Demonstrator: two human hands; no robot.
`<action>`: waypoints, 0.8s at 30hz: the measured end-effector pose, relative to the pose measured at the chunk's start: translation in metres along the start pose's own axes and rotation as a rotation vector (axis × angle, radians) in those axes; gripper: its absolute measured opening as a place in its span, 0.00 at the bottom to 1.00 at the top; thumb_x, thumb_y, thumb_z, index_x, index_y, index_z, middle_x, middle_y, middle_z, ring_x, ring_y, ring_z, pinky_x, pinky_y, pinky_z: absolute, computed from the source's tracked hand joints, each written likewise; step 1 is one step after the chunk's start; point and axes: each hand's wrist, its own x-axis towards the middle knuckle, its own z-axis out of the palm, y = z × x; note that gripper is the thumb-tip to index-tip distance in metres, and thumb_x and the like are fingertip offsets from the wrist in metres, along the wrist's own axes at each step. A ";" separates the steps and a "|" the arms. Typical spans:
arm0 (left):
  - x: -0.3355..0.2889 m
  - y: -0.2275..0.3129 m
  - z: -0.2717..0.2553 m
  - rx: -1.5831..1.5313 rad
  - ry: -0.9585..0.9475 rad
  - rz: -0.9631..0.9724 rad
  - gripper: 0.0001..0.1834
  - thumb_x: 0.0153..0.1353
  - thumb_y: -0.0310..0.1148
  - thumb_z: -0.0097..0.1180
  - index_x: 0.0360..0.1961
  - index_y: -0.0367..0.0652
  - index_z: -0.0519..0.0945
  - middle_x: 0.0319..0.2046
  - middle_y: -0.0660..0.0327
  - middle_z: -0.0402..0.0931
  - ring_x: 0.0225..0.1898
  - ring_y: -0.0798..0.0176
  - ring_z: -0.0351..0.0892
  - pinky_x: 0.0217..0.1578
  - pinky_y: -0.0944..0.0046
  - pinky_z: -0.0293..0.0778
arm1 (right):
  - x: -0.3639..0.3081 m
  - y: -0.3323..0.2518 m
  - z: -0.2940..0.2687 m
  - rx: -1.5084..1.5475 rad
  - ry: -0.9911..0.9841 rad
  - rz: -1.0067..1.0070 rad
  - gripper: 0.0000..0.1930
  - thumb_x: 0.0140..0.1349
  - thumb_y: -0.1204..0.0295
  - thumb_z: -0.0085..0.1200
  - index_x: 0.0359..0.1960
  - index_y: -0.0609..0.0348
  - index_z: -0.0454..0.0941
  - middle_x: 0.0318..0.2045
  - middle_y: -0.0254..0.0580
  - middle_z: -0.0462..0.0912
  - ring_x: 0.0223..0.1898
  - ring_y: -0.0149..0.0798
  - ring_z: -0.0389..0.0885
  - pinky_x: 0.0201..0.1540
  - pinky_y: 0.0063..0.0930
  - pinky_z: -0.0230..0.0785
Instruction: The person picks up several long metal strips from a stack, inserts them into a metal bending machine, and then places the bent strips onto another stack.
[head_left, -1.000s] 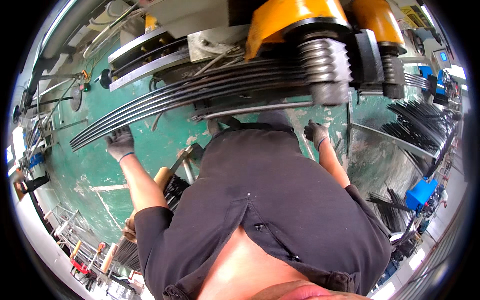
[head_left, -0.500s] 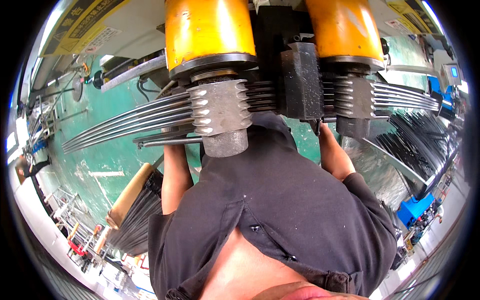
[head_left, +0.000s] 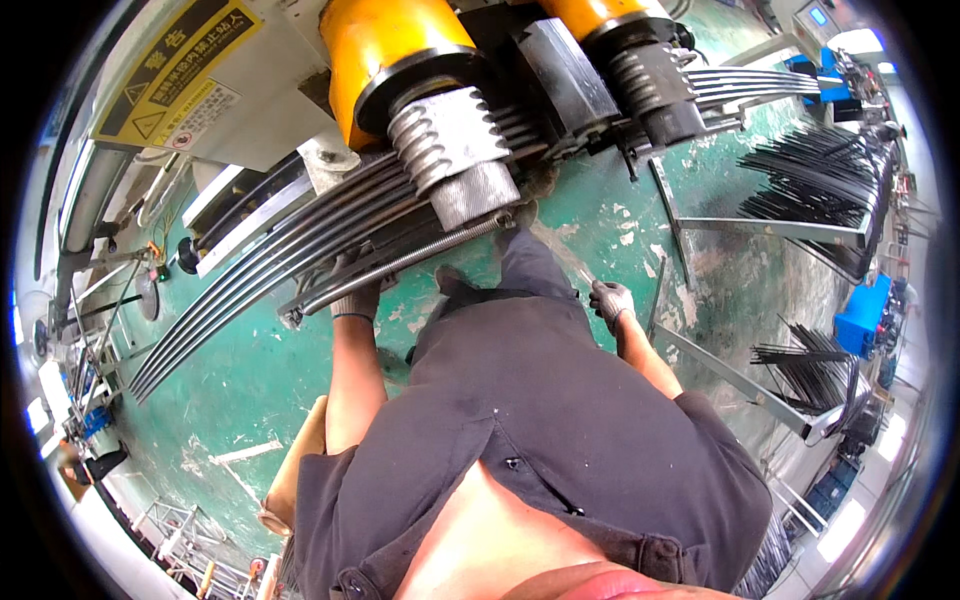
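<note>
My left hand (head_left: 356, 292), in a grey glove, is under the long coil spring and bar (head_left: 410, 260) on the machine's near side. Its fingers are mostly hidden there. Out in the open to the right of my legs is my gloved right hand (head_left: 611, 303), its fingers curled closed; what they hold, if anything, I cannot make out. Several dark metal rods (head_left: 240, 270) run side by side through the machine, past a ridged metal block (head_left: 448, 138) with a knurled end (head_left: 476, 196). A second ridged block (head_left: 650, 80) sits farther right.
Two yellow cylinders (head_left: 395, 50) stand above the blocks, with a black block (head_left: 568, 75) between them. Dark rods (head_left: 810, 175) lie heaped on a metal rack (head_left: 770, 228) at right, with a smaller rod pile (head_left: 810, 365) nearer. A tan roll (head_left: 298, 465) is at lower left.
My view has turned and shifted, so the machine appears tilted and higher. My right hand has come out from under the machine, away to the right. My left hand remains by the spring.
</note>
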 end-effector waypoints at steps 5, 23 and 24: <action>-0.001 0.008 -0.038 0.566 -0.014 0.191 0.15 0.63 0.41 0.61 0.50 0.54 0.85 0.54 0.59 0.83 0.62 0.49 0.76 0.65 0.47 0.71 | -0.026 -0.014 0.015 0.035 0.042 -0.192 0.21 0.70 0.63 0.61 0.52 0.72 0.80 0.33 0.38 0.84 0.29 0.30 0.80 0.32 0.25 0.71; -0.020 0.106 -0.177 -1.732 0.813 -0.627 0.34 0.78 0.58 0.36 0.65 0.41 0.75 0.63 0.52 0.77 0.63 0.46 0.77 0.64 0.42 0.73 | -0.163 -0.240 0.072 0.458 -0.153 -0.972 0.20 0.73 0.70 0.55 0.62 0.68 0.77 0.54 0.42 0.83 0.53 0.33 0.78 0.60 0.26 0.68; -0.020 0.103 -0.177 -1.383 0.811 -0.492 0.34 0.78 0.58 0.35 0.66 0.41 0.75 0.63 0.53 0.78 0.63 0.48 0.77 0.63 0.45 0.74 | -0.160 -0.243 0.072 0.424 -0.146 -1.005 0.20 0.74 0.69 0.54 0.62 0.68 0.77 0.54 0.41 0.83 0.53 0.32 0.77 0.60 0.27 0.68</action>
